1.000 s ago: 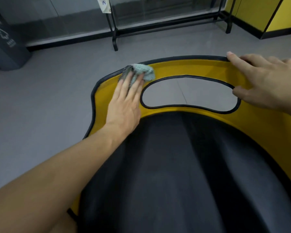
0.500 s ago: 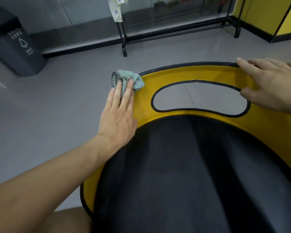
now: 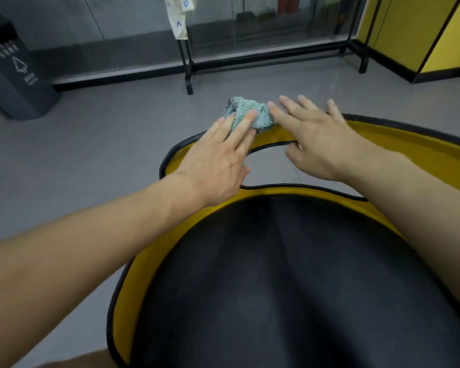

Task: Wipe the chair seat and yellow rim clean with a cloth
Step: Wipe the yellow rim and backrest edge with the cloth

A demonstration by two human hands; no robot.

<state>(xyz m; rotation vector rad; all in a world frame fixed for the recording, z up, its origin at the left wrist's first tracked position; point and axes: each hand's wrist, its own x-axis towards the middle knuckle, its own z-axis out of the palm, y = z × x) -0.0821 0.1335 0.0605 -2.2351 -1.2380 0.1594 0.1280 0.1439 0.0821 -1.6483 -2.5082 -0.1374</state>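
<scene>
Bunched teal cloth (image 3: 250,115) sits on the far edge of the yellow rim (image 3: 409,147), long axis running across the chair, pressed under the straight, unclenched fingers of the left hand (image 3: 218,160); the right hand (image 3: 319,144), fingers spread flat, rests on the rim and touches the cloth's right end.

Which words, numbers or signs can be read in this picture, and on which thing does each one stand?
No words can be read.
Dark bin: a white arrow sign; the white writing above and below it is too blurred to read.
Hanging fabric: small blue marks, not readable as letters.
</scene>
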